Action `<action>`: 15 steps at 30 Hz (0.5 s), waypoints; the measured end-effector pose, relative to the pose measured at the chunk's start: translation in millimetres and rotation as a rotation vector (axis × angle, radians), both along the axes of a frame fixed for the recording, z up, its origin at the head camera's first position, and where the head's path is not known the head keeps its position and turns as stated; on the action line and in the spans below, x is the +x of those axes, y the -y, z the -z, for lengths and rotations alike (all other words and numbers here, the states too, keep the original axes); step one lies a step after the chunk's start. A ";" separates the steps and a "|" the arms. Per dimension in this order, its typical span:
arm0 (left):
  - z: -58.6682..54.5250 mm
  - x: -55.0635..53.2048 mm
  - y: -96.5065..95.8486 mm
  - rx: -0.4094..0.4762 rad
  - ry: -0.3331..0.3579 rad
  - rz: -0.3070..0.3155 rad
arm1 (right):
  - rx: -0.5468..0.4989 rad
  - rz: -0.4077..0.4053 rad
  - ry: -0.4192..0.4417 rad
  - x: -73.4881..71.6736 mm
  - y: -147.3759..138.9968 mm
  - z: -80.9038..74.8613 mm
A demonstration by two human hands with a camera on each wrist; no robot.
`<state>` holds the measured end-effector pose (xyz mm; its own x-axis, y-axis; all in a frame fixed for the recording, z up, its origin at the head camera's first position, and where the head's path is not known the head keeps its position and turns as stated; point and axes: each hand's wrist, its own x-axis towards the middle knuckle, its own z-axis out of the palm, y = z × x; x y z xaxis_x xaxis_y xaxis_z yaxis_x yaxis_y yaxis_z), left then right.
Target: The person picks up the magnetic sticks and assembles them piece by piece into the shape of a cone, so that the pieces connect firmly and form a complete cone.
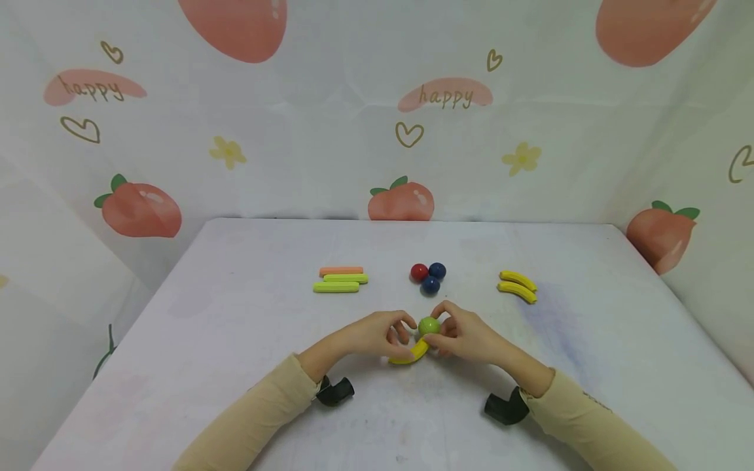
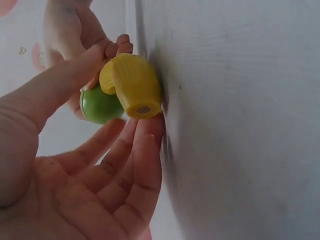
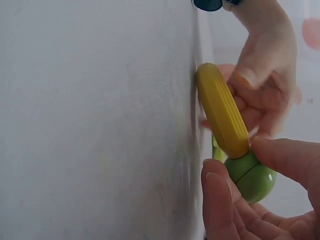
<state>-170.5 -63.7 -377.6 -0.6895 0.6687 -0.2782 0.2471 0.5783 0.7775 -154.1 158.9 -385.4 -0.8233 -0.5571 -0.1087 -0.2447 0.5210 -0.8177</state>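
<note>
A yellow toy banana lies between the hands, its far end against a green ball with a seam round it. My left hand curls about the banana's near end, thumb on one side and fingers on the other. In the left wrist view, the banana's blunt tip faces the camera close to the tabletop. With thumb and fingers, my right hand pinches the green ball where it meets the banana; the right thumb sits right at that joint in the right wrist view.
Behind the hands on the white table lie an orange stick and two yellow-green sticks. A red ball and two dark blue balls cluster at the middle back. Two more bananas lie at the right.
</note>
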 end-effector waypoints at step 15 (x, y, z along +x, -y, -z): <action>1.7 0.7 13.3 -0.044 -0.098 -0.009 | 0.182 0.002 -0.038 -1.3 -6.3 -1.3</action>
